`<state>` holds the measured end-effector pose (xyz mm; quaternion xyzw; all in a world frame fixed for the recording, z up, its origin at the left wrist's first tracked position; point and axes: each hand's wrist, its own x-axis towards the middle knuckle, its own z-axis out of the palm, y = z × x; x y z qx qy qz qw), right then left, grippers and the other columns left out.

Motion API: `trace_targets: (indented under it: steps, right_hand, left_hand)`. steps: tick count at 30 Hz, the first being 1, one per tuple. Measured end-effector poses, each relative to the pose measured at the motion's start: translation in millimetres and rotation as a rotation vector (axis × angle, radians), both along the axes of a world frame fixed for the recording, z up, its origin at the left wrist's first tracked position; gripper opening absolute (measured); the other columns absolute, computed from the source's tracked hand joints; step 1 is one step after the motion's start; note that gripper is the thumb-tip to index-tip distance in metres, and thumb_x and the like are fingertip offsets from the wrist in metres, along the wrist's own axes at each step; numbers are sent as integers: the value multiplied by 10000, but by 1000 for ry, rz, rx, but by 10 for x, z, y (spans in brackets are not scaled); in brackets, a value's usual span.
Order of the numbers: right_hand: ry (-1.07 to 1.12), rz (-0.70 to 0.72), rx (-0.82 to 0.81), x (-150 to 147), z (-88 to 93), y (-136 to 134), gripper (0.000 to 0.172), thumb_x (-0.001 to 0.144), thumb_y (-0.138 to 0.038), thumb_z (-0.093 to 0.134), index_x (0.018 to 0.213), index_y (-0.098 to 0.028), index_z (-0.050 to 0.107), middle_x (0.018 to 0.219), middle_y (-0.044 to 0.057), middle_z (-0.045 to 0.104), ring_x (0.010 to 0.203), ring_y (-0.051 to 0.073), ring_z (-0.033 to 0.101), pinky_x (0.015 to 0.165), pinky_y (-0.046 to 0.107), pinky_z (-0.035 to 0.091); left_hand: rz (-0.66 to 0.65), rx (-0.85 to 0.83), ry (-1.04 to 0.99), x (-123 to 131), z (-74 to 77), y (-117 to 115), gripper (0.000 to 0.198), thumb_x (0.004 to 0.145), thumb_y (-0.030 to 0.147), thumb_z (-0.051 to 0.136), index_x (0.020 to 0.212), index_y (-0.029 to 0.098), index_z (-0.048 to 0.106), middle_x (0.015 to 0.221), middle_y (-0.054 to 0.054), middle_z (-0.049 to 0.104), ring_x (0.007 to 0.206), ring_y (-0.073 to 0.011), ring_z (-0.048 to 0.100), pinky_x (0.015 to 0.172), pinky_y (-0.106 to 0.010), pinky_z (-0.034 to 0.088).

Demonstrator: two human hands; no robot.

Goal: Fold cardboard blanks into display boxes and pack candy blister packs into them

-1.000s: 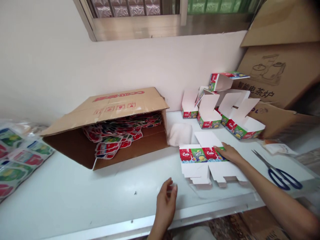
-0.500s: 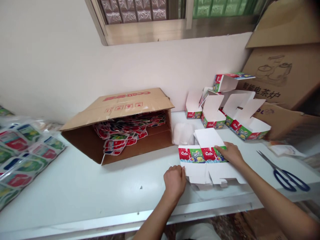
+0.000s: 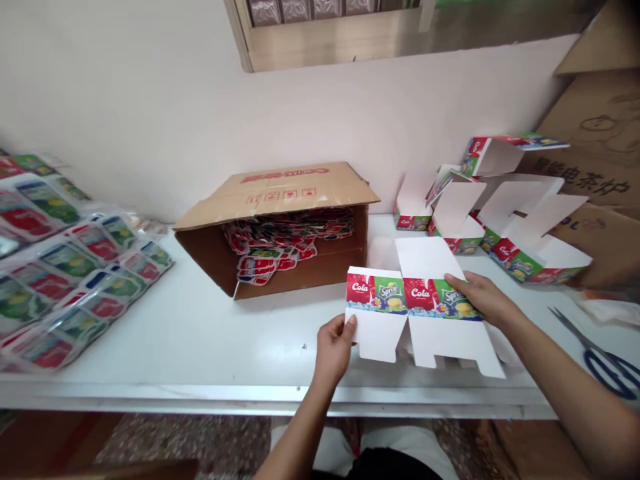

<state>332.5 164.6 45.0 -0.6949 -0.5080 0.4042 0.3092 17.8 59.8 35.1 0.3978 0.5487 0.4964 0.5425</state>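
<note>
Between my two hands is a flattened carton (image 3: 420, 298), printed with red Cola and green Sprite panels and with white flaps above and below. My left hand (image 3: 334, 347) pinches its left edge, thumb on top. My right hand (image 3: 483, 297) grips the right end, with its thumb over a green panel and its other fingers hidden behind. The carton is tilted up toward me, a little above the table. Other white flaps show beneath it, partly covered.
A cardboard box (image 3: 300, 187) lies on its side, holding many printed packets (image 3: 257, 267). Wrapped packets (image 3: 75, 267) stand at the left. Opened small cartons (image 3: 520, 260) are grouped back right, near large brown boxes (image 3: 590, 153). Blue-handled scissors (image 3: 600, 360) lie on the white table (image 3: 210, 347) at right.
My hands have lifted the flat carton off the pile and tilted it up. My left thumb now shows on its edge. The view has swung left.
</note>
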Motion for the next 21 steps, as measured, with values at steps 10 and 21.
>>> trace_targets:
  steps: [10,21]
  right_hand:
    - [-433,876,603,-1615,103,-915,855,809,-622,541,1497,-236,212,1531,117,273,1386,304,281,1093,497,315]
    - [50,971,521,-1979,503,-845,639,866,-532,526,1420,-248,382,1365,85,517,1204,245,521,996,387,438]
  left_hand:
    - [186,108,-219,-422,489,-491,373,833,472,610,957,127,682,724,-14,649,601,-94,549,567,-183,426]
    - [-111,415,159,-515,615,-768,298,877,349,580,1058,120,639,976,-67,676,898,-185,608,818,-267,477]
